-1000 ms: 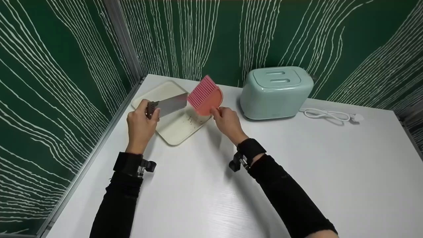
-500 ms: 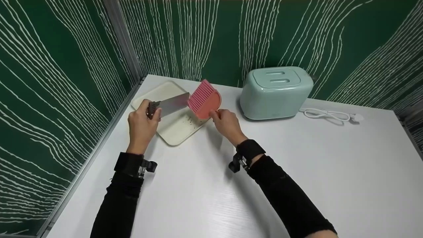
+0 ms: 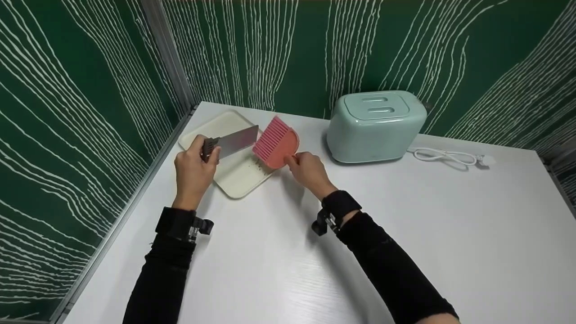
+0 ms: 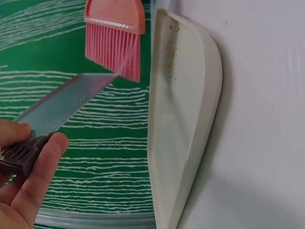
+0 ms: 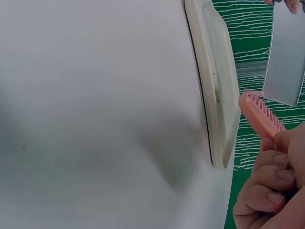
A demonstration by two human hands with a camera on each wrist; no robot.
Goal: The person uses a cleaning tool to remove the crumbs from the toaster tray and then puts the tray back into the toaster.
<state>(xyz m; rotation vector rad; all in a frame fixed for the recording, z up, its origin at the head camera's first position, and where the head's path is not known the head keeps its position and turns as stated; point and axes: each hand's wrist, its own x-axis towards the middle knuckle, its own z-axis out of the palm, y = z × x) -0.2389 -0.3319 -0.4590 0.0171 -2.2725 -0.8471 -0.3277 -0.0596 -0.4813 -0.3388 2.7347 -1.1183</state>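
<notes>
In the head view my left hand (image 3: 193, 168) grips the dark ribbed handle (image 4: 24, 155) of a flat rectangular grey blade (image 3: 238, 140). The blade slants over a cream tray (image 3: 234, 184), its free end pointing right. My right hand (image 3: 310, 173) pinches a coral hand brush (image 3: 284, 150), thumb against its body. The pink bristles (image 4: 112, 52) meet the far end of the blade in the left wrist view. Both tools are held above the tray. Small brown crumbs (image 5: 218, 95) lie at one end of the tray, partly hidden by the brush in the head view.
A mint-green toaster (image 3: 377, 128) stands at the back, right of the tray. Its white cord and plug (image 3: 445, 156) lie on the white table (image 3: 279, 261). Green walls with white lines (image 3: 310, 54) close off the back and left.
The brush has moved down toward me and slightly left past the blade's end, now covering more of the crumbs. My left hand and the blade have shifted slightly right.
</notes>
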